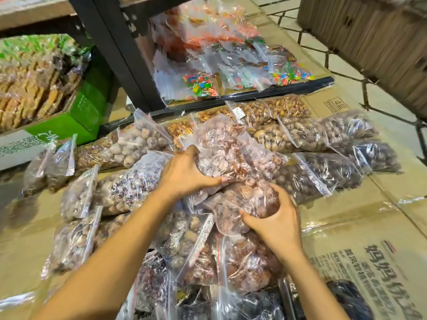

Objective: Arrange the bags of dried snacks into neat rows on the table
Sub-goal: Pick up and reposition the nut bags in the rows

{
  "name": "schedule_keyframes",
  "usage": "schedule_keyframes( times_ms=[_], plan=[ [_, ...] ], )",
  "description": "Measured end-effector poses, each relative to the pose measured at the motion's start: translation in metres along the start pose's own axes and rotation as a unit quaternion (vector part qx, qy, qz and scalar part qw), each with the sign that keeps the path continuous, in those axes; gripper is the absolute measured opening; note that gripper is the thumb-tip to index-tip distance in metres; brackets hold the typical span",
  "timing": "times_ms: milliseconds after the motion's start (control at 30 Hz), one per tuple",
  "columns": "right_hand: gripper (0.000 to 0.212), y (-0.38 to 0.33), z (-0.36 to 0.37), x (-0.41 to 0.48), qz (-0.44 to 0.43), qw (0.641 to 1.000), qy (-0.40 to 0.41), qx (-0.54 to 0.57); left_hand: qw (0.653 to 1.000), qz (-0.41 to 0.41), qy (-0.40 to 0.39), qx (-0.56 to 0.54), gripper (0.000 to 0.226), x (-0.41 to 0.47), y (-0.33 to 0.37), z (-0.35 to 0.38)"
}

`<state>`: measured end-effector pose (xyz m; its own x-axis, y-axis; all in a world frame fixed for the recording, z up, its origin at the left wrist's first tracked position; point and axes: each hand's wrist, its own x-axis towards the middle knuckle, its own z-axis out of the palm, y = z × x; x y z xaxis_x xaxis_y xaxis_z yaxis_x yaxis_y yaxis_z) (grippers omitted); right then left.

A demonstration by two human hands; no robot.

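**Both hands on bags in a crowded spread**

Head camera: the table (360, 218) is covered with flattened cardboard and packed with clear zip bags of dried snacks. Bags of nuts (265, 112) lie along the far side, dark bags (342, 167) to the right, pale round pieces (136, 144) to the left. A black shelf post (120, 54) rises behind, with bags of coloured sweets (201, 85) on the shelf to its right. A green box (76, 116) sits at far left.

The left hand (184, 174) is curled around a bag of reddish-brown pieces (221, 146), fingers and thumb pressing into its side, in the middle of the pile. The right hand (275, 220) is cupped over a second reddish bag (249, 199), thumb underneath, just in front of the first. The two bags touch, the first lying partly on top of the second. More bags (245, 259) lie under and around both forearms.
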<state>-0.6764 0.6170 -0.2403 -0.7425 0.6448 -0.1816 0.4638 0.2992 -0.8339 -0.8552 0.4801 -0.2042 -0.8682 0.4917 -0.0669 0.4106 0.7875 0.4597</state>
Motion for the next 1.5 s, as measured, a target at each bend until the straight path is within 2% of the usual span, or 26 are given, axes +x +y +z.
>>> schedule_keyframes(
  times_ms=[100,167,267,333,367,400,433,500,533,567,600,733,800,900,967,1000,1067,1133,1200,1267,1333,1367,1433,1500],
  plan=[
    [0.096,0.003,-0.021,-0.008,0.017,0.999,0.038,0.035,0.998,0.009,0.041,-0.048,0.085,-0.018,0.010,-0.011],
    [0.086,0.005,-0.038,-0.013,0.026,0.995,0.055,0.079,0.994,0.009,0.060,-0.090,0.085,-0.032,0.017,-0.021],
    [0.071,0.017,-0.064,-0.022,0.062,0.976,0.066,0.197,0.987,0.005,0.068,-0.145,0.087,-0.051,0.022,-0.031],
    [0.077,0.033,-0.081,-0.028,0.086,0.963,0.065,0.248,0.982,0.003,0.074,-0.174,0.084,-0.064,0.025,-0.033],
    [0.085,0.041,-0.088,-0.032,0.089,0.965,0.060,0.238,0.981,0.003,0.075,-0.180,0.082,-0.070,0.026,-0.033],
    [0.088,0.050,-0.094,-0.035,0.082,0.971,0.054,0.218,0.980,0.001,0.074,-0.184,0.080,-0.077,0.028,-0.033],
    [0.083,0.060,-0.096,-0.037,0.083,0.981,0.041,0.172,0.980,-0.004,0.072,-0.184,0.081,-0.084,0.030,-0.032],
    [0.057,0.081,-0.100,-0.039,0.065,0.997,-0.007,-0.048,0.983,-0.009,0.070,-0.167,0.084,-0.096,0.035,-0.029],
    [0.051,0.092,-0.100,-0.038,0.048,0.986,-0.046,-0.156,0.985,-0.007,0.071,-0.157,0.084,-0.102,0.038,-0.028],
    [0.054,0.097,-0.101,-0.039,0.045,0.970,-0.081,-0.224,0.986,-0.005,0.069,-0.153,0.082,-0.108,0.043,-0.026],
    [0.057,0.099,-0.102,-0.040,0.059,0.963,-0.108,-0.240,0.987,-0.006,0.064,-0.147,0.080,-0.113,0.047,-0.024],
    [0.079,0.106,-0.104,-0.044,0.063,0.976,-0.135,-0.157,0.993,-0.018,0.035,-0.109,0.080,-0.128,0.052,-0.016],
    [0.072,0.104,-0.102,-0.047,0.057,0.976,-0.151,-0.148,0.995,-0.011,0.030,-0.098,0.080,-0.133,0.044,-0.010],
    [0.080,0.098,-0.099,-0.054,0.018,0.985,-0.090,-0.146,0.995,0.006,0.032,-0.092,0.078,-0.140,0.035,-0.007],
    [0.073,0.083,-0.094,-0.065,-0.005,0.999,-0.021,-0.043,0.995,0.029,0.041,-0.081,0.078,-0.147,0.029,-0.008],
    [0.067,0.071,-0.089,-0.071,-0.013,1.000,-0.011,0.013,0.995,0.041,0.045,-0.075,0.080,-0.150,0.024,-0.010],
    [0.067,0.040,-0.076,-0.089,-0.027,0.995,-0.034,0.086,0.995,0.063,0.039,-0.070,0.084,-0.159,0.013,-0.013],
    [0.085,0.011,-0.055,-0.109,-0.047,0.989,-0.071,0.122,0.993,0.087,0.026,-0.078,0.086,-0.170,-0.001,-0.019],
    [0.089,-0.017,-0.028,-0.128,-0.022,0.980,-0.111,0.161,0.990,0.114,0.008,-0.084,0.088,-0.186,-0.018,-0.031],
    [0.064,-0.045,-0.004,-0.146,0.012,0.965,-0.165,0.203,0.986,0.146,-0.012,-0.080,0.095,-0.201,-0.039,-0.044],
    [0.017,-0.064,0.023,-0.162,0.014,0.954,-0.203,0.223,0.978,0.193,-0.029,-0.077,0.094,-0.217,-0.063,-0.061],
    [0.009,-0.079,0.038,-0.173,0.000,0.951,-0.207,0.231,0.973,0.217,-0.032,-0.072,0.089,-0.224,-0.076,-0.069],
    [0.019,-0.098,0.065,-0.196,-0.004,0.947,-0.187,0.260,0.969,0.239,-0.034,-0.057,0.085,-0.236,-0.102,-0.084],
    [0.016,-0.102,0.093,-0.213,0.007,0.938,-0.155,0.310,0.970,0.235,-0.032,-0.049,0.099,-0.247,-0.130,-0.093]
  ],
)
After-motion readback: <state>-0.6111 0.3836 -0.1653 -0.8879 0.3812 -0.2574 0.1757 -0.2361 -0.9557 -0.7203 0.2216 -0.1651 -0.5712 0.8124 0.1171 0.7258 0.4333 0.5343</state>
